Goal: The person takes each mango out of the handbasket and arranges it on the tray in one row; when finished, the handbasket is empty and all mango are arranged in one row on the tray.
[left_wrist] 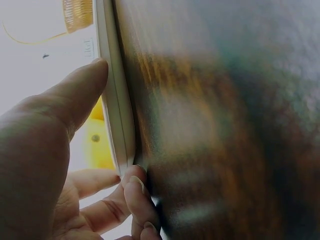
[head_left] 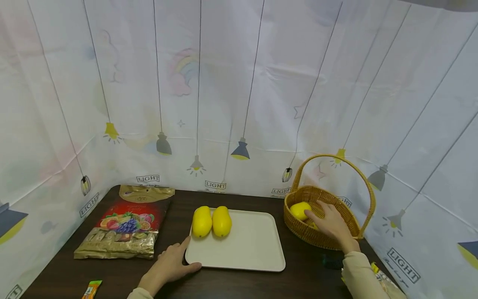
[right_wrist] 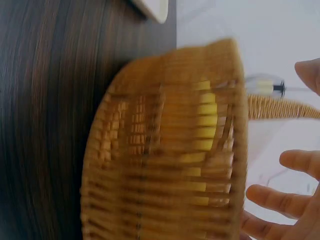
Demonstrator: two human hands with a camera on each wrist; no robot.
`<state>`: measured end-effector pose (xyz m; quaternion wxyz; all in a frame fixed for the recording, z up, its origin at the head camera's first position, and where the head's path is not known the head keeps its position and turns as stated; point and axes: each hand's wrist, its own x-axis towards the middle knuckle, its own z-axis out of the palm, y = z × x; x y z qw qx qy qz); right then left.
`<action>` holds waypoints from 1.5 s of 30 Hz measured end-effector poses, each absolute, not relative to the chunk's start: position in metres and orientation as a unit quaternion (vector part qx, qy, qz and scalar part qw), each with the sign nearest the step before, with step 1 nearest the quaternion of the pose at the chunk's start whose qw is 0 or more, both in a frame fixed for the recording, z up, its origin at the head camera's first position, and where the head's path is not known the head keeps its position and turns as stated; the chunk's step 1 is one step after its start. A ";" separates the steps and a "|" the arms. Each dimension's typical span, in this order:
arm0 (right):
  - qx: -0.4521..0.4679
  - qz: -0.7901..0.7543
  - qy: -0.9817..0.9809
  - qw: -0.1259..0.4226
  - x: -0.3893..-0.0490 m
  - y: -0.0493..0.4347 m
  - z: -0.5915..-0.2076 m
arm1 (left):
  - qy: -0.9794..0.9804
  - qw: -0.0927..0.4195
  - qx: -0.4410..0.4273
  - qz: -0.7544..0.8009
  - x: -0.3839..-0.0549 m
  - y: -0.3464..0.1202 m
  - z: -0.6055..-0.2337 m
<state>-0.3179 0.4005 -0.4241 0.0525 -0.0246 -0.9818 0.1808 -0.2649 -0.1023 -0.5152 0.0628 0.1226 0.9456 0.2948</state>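
My left hand (head_left: 169, 265) holds the near left corner of a white tray (head_left: 248, 245), thumb at the front rim and fingers at the left side. In the left wrist view the thumb touches the rim of the tray (left_wrist: 112, 75). Two yellow oblong fruits (head_left: 201, 222) lie side by side at the tray's far left. Over a wicker basket (head_left: 311, 238) hovers my right hand (head_left: 328, 222), fingers spread and apart from one another. Inside the basket, more yellow fruit (head_left: 300, 211) sits close to the thumb; the right wrist view shows yellow (right_wrist: 207, 122) through the weave.
A red and gold bag of fruit candy (head_left: 127, 224) lies at the left of the dark table (head_left: 239, 284). Near the front left is a small orange and green wrapper (head_left: 91, 289). The basket's tall handle (head_left: 334, 156) arches over it. Beside the right sleeve lies another packet (head_left: 386, 282).
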 end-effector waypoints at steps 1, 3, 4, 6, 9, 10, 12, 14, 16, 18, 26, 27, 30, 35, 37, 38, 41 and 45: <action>-0.029 0.177 -0.983 0.050 -0.318 0.405 -0.425 | 0.945 0.063 0.123 0.295 -0.265 -0.102 -0.515; -0.039 0.170 -0.984 0.044 -0.317 0.412 -0.427 | 0.946 0.065 0.122 0.294 -0.265 -0.102 -0.515; -0.045 0.167 -0.984 0.039 -0.317 0.416 -0.428 | 0.946 0.065 0.122 0.294 -0.265 -0.102 -0.515; -0.055 0.167 -0.984 0.029 -0.317 0.423 -0.430 | 0.945 0.065 0.122 0.295 -0.265 -0.102 -0.514; -0.069 0.174 -0.982 0.015 -0.319 0.431 -0.434 | 0.944 0.066 0.125 0.298 -0.265 -0.102 -0.514; -0.073 0.176 -0.982 0.011 -0.319 0.433 -0.435 | 0.943 0.065 0.126 0.299 -0.265 -0.101 -0.514; -0.080 0.178 -0.981 0.005 -0.320 0.437 -0.437 | 0.943 0.065 0.127 0.301 -0.265 -0.101 -0.513; -0.087 0.175 -0.981 0.001 -0.321 0.440 -0.438 | 0.942 0.065 0.127 0.303 -0.265 -0.101 -0.513; -0.091 0.172 -0.981 -0.002 -0.321 0.443 -0.439 | 0.942 0.065 0.126 0.303 -0.264 -0.101 -0.513; -0.092 0.167 -0.982 -0.003 -0.322 0.445 -0.440 | 0.943 0.065 0.125 0.302 -0.264 -0.101 -0.513; -0.093 0.151 -0.984 -0.019 -0.323 0.449 -0.445 | 0.945 0.070 0.118 0.297 -0.264 -0.101 -0.514; -0.094 0.147 -0.984 -0.023 -0.324 0.450 -0.446 | 0.945 0.071 0.118 0.297 -0.264 -0.101 -0.514; -0.095 0.136 -0.986 -0.033 -0.327 0.450 -0.447 | 0.945 0.071 0.117 0.297 -0.264 -0.101 -0.513; -0.087 0.122 -0.988 -0.046 -0.332 0.448 -0.445 | 0.944 0.071 0.117 0.300 -0.264 -0.101 -0.511; -0.083 0.116 -0.989 -0.048 -0.334 0.447 -0.444 | 0.944 0.070 0.117 0.301 -0.263 -0.102 -0.511; -0.082 0.113 -0.989 -0.049 -0.334 0.446 -0.443 | 0.944 0.068 0.118 0.302 -0.264 -0.101 -0.511; -0.081 0.108 -0.989 -0.054 -0.335 0.445 -0.443 | 0.944 0.065 0.118 0.302 -0.263 -0.102 -0.511; -0.081 0.111 -0.989 -0.058 -0.336 0.446 -0.443 | 0.944 0.073 0.114 0.302 -0.263 -0.102 -0.511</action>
